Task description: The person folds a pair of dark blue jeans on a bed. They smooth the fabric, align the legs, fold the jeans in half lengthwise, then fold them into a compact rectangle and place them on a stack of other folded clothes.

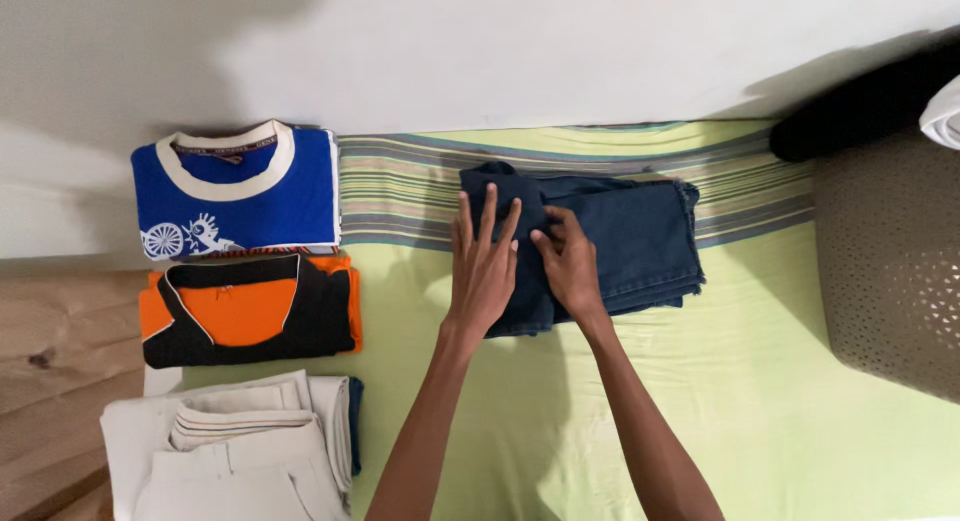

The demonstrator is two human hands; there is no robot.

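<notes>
A: Surface? We see a green sheet (760, 401) on a bed, white wall behind, brown basket (890, 271) far right.

B: Counts: three folded stacks at left, one pair of folded jeans (630, 246).

A: Our left hand (483, 271) lies spread flat on the jeans; right hand (572, 266) pinches their fold.

Soft, even indoor light, moderately bright, falls from above and slightly behind the camera. The wall (520, 51) shows broad grey shadows at its top left and right. Both arms cast faint shadows on the green sheet (760, 381). The picture is sharp at centre, without glare; the right-hand basket (890, 261) looks slightly soft.
</notes>
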